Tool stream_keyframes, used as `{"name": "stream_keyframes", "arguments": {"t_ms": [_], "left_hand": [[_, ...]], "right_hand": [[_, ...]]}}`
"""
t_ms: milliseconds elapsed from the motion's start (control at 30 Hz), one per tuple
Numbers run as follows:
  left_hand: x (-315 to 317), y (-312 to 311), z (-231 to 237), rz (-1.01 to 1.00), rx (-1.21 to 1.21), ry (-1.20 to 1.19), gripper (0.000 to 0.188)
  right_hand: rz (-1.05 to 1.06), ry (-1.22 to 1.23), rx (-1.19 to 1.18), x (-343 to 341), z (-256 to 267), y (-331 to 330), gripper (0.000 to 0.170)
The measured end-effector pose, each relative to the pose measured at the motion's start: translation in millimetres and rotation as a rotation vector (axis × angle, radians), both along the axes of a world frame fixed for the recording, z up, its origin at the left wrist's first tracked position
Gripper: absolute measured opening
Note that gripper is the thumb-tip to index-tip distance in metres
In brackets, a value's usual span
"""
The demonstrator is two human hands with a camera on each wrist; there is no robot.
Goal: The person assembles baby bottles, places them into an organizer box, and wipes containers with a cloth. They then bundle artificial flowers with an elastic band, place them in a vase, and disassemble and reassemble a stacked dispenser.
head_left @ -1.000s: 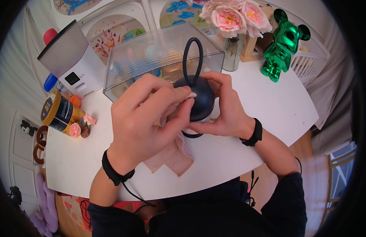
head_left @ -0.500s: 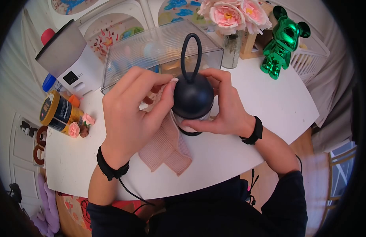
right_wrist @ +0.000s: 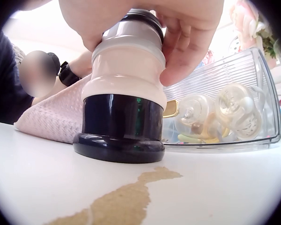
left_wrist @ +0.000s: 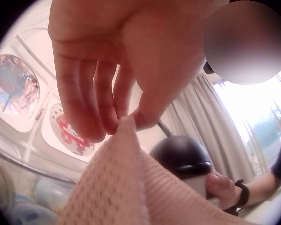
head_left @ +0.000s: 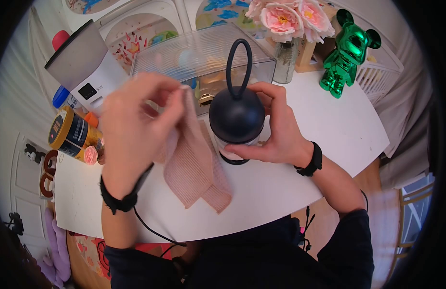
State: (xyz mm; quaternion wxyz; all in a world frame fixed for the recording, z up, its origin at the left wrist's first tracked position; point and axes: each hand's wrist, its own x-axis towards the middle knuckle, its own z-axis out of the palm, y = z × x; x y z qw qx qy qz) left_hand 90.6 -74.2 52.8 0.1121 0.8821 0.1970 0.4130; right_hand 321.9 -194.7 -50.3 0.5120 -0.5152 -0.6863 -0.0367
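Note:
In the head view, a stacked container with a black domed lid and a loop on top stands upright on the white table. My right hand grips it from the right side, thumb in front below the lid. Its pale pink tiers and black base show in the right wrist view. To the left, my left hand, blurred in the head view, pinches the top corner of a pink ribbed cloth between thumb and fingertips. The lower part of the cloth hangs down beside the container.
Behind the container is a clear ribbed box with bottles inside. At the left stand a white dispenser and a yellow tub. A vase of pink flowers and a shiny green bear figure stand at the back right.
My left hand has moved from the lid's side off to the left, drawing the pinched cloth corner away from the container. My right hand keeps its grip, and the container stays in place.

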Motion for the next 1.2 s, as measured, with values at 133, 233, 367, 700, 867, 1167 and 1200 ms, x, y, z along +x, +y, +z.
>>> {"name": "stream_keyframes", "arguments": {"t_ms": [133,233,367,700,867,1167,1200], "left_hand": [[-21.4,19.6,18.4,0.110,-0.023,-0.099,0.008],[-33.7,28.3,29.0,0.154,-0.045,-0.155,0.010],[-42.6,32.5,34.4,0.239,-0.023,-0.158,0.016],[-98.0,53.9,60.0,0.533,0.109,-0.297,0.019],[-100.5,56.9,59.9,0.616,0.173,-0.261,0.020],[-92.3,57.6,57.0,0.538,0.027,-0.245,0.024],[-90.7,58.6,55.7,0.479,-0.038,-0.173,0.025]], "right_hand": [[-0.005,-0.006,0.046,1.2,-2.5,3.8,0.104],[-0.004,-0.007,0.066,2.0,-3.1,4.5,0.105],[0.003,0.017,0.033,0.8,-0.5,2.0,0.105],[-0.013,0.027,0.041,4.9,-1.6,2.5,0.101],[-0.011,0.031,0.018,4.0,0.2,1.9,0.101],[0.008,0.033,0.007,4.6,-0.1,1.5,0.102],[0.010,0.031,0.007,4.9,-0.2,1.8,0.102]]}}
